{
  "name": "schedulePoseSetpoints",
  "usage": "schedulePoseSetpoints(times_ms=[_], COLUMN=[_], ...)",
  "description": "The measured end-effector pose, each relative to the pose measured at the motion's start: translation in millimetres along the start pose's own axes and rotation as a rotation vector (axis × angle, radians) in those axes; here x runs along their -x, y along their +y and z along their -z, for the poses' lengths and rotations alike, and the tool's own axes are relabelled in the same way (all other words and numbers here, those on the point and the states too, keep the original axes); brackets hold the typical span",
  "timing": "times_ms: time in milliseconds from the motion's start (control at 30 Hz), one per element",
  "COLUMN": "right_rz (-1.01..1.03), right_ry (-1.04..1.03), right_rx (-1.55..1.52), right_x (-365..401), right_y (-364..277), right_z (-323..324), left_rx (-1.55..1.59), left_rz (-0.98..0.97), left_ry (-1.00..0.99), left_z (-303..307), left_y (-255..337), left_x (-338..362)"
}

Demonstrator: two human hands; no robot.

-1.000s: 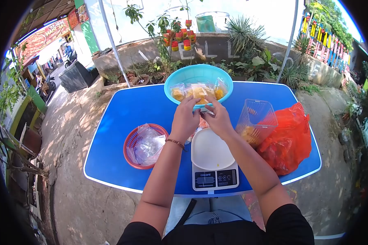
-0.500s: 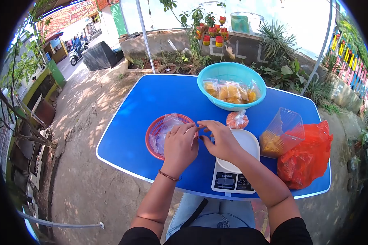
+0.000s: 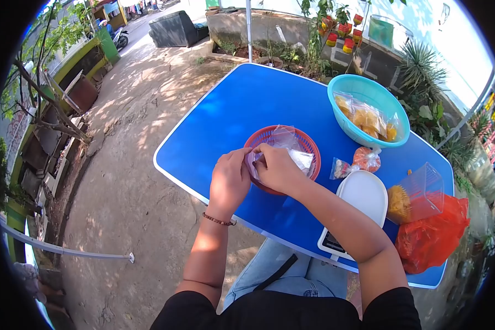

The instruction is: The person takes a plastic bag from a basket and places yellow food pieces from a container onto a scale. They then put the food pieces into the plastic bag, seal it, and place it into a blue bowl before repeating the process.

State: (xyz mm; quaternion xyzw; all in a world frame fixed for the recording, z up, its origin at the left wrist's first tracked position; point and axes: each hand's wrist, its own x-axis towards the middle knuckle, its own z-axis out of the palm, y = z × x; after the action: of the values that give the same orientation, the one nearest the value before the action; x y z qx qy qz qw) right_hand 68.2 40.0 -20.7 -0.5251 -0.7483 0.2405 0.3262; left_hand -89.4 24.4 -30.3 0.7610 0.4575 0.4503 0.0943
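Note:
Both hands meet over the left side of a red plastic basket [image 3: 315,147] that has clear plastic bags [image 3: 301,159] in it. My left hand [image 3: 231,177] has its fingers closed at the edge of a thin clear plastic bag [image 3: 252,166]. Against the same bag, the fingers of my right hand [image 3: 279,168] are bent in a pinch; the fingertips are partly hidden. Right of the basket lie a small clear bag with pale and reddish contents [image 3: 340,169] and a knotted bag of orange-red food [image 3: 367,159]. A white kitchen scale [image 3: 363,197] stands under my right forearm.
On the blue table [image 3: 214,132], a turquoise basin [image 3: 400,113] holds several filled bags of yellow food. A clear plastic container [image 3: 423,192] with yellow pieces lies at the right, beside a red plastic bag [image 3: 432,239]. A metal pole [image 3: 249,33] rises behind the table.
The view has swung left, so the table appears farther right. My hands have moved from the basket's right rim to over its left side, where plastic now shows between the fingers.

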Motion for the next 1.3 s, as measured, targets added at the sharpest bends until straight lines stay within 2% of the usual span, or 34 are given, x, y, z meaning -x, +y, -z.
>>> schedulePoseSetpoints(times_ms=[100, 233, 433, 600, 733, 833, 933, 1033, 1300], right_rz=[-0.060, -0.015, -0.058, 0.044, 0.248, 0.260, 0.318, 0.315, 0.211], right_ry=[-0.027, 0.007, -0.001, 0.072, 0.110, 0.106, 0.182, 0.233, 0.342], right_rx=[-0.100, -0.015, -0.096, -0.112, 0.002, 0.047, 0.108, 0.134, 0.278], right_x=[-3, -1, 2, 17, 33, 48, 68, 93, 161], right_y=[4, 13, 7, -7, -13, -20, -12, -8, 10], right_z=[-14, -24, 11, 58, 84, 103, 112, 129, 165], left_rx=[0.023, 0.046, 0.071, -0.084, 0.062, 0.345, 0.715, 0.700, 0.564], left_rz=[0.039, 0.022, 0.057, -0.031, -0.125, -0.127, 0.016, -0.058, -0.098], left_ry=[0.016, 0.039, -0.016, 0.018, -0.003, -0.280, -0.282, -0.322, -0.452], left_z=[-2, -3, -1, 9, 5, -7, -29, -43, -92], left_y=[-2, -6, -4, 23, 45, 48, 61, 76, 130], left_x=[0, 4, 5, -7, -18, -25, -19, -13, -9])
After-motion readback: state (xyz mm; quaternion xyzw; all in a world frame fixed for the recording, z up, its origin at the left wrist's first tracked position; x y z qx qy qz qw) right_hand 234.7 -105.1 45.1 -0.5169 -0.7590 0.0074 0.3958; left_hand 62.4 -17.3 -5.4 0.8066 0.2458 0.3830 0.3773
